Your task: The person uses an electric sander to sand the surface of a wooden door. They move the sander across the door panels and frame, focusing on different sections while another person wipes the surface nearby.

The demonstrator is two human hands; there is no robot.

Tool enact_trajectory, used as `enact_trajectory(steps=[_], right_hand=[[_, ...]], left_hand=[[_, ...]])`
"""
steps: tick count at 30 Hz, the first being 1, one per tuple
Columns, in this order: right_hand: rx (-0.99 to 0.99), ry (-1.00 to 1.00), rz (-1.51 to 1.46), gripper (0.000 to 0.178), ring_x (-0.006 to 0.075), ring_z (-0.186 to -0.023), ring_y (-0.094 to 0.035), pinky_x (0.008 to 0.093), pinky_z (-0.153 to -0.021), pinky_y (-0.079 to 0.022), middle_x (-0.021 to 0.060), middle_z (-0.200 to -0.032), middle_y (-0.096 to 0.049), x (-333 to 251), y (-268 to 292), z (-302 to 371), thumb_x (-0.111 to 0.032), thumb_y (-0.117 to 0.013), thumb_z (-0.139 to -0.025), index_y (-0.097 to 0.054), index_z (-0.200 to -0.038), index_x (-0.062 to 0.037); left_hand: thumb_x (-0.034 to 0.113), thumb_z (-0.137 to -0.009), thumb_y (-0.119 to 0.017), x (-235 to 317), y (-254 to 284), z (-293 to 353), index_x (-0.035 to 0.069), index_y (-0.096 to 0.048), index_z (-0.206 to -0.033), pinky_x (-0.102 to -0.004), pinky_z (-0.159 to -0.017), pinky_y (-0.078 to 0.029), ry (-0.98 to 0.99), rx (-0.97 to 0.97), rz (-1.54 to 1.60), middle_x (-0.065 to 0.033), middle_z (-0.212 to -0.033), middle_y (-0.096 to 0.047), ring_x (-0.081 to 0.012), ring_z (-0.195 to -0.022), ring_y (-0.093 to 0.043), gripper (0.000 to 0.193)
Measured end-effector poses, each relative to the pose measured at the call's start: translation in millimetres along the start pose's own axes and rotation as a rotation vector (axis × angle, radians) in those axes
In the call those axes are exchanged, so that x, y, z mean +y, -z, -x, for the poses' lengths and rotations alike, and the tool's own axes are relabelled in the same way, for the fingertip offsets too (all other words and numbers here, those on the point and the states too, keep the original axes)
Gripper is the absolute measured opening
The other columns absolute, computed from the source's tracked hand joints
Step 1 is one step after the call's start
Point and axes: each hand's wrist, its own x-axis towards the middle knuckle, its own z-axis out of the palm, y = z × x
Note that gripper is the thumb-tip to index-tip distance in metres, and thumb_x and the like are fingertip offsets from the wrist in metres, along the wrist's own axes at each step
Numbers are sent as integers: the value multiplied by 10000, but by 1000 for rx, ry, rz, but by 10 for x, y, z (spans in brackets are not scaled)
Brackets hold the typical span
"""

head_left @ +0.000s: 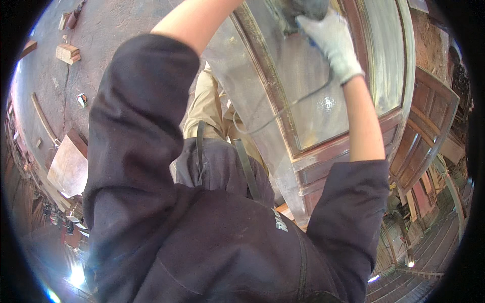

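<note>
Under my arms lies a brown wooden door with long panes coated in pale dusty smears. At the top edge, my right hand, in a pale work glove with blue on the palm side, is closed around a dark, rounded power tool. The tool is over the door and cut off by the frame, so its exact kind does not show. A thin grey cord loops from near the right wrist across the pane and back toward my legs. My left forearm runs out at the top; its hand is out of sight.
On the floor at the left lie a wooden block, a small container, a long stick and a pale-faced board. A second panelled door leans at the right, beside several wood offcuts.
</note>
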Motion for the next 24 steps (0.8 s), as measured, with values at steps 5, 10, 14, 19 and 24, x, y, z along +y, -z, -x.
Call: enact_trajectory(steps=[5,10,14,19,24], right_hand=[[108,-24,-25,509,396,-1003,-667,443,-911,-521,253,-1026,-699,51,-64,71,-372,-690,-773,-671,-1070,41],[37,-236,-229,622,391,-1083,-645,451,-1003,-477,272,-1108,-681,627,-137,1209,-409,-712,-804,-611,-1219,44],[105,-423,-8,575,424,-957,-639,501,-981,-452,245,-988,-688,1207,-542,2348,-368,-761,-788,-631,-1180,32],[41,-477,-327,274,336,-862,-729,398,-760,-549,220,-843,-722,1286,-415,3185,-205,-756,-779,-691,-898,33],[142,-369,-156,232,312,-844,-740,380,-720,-555,216,-836,-724,1469,-352,3093,-170,-753,-777,-686,-869,32]], left_hand=[[316,-882,-518,314,209,-136,34,-706,-935,-469,-835,-542,432,-141,381,-235,-967,-699,-408,-950,-679,343],[388,-861,-563,1610,463,270,8,-716,-882,-445,-786,-533,731,-252,795,-254,-887,-696,-379,-884,-698,411],[459,-820,-590,2525,397,869,70,-677,-926,-418,-771,-543,704,-403,924,-145,-845,-698,-315,-801,-687,412],[387,-819,-643,3499,344,1327,82,-651,-883,-427,-734,-534,694,-517,966,-125,-847,-686,-304,-830,-676,311],[370,-819,-652,3586,200,1142,98,-654,-843,-453,-729,-522,775,-502,1107,-136,-819,-667,-319,-809,-665,273]])
